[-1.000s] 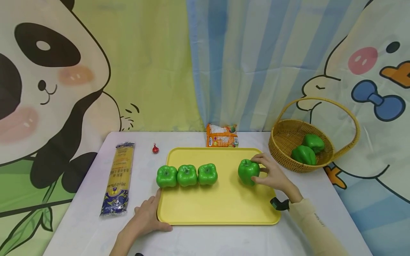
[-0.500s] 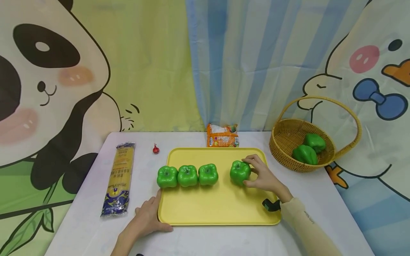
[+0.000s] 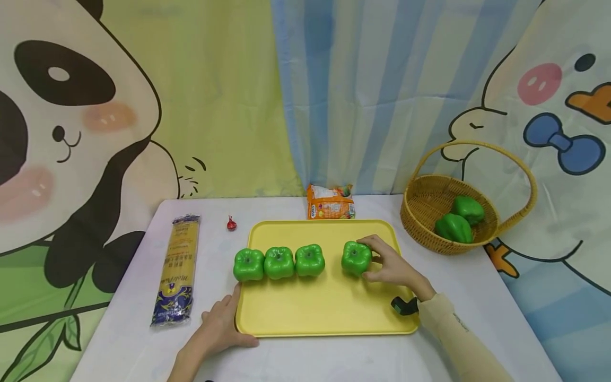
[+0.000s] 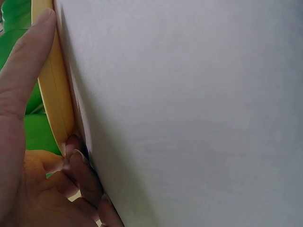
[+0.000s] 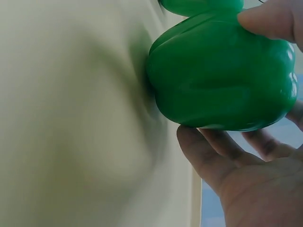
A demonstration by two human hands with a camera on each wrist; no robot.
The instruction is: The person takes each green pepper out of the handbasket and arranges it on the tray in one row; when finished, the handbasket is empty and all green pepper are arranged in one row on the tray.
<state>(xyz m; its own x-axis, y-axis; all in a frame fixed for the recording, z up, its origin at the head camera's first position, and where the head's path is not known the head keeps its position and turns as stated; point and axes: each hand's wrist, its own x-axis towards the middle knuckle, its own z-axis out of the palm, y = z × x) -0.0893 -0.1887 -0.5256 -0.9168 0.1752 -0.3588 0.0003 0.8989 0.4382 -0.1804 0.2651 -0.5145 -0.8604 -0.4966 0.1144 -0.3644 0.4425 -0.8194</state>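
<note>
Compared with a second ago, the right hand (image 3: 393,268) and its green pepper (image 3: 355,258) are sitting further left over the yellow tray (image 3: 329,310). That hand's pinching the pepper by its near and far sides; it's looking upright, no obvious long axis, can't tell if it's touching down. Straight left of the grip, past a bare gap, three matching peppers (image 3: 279,262) are standing side by side. The left hand (image 3: 218,326), well apart, is touching the tray's left edge.
</note>
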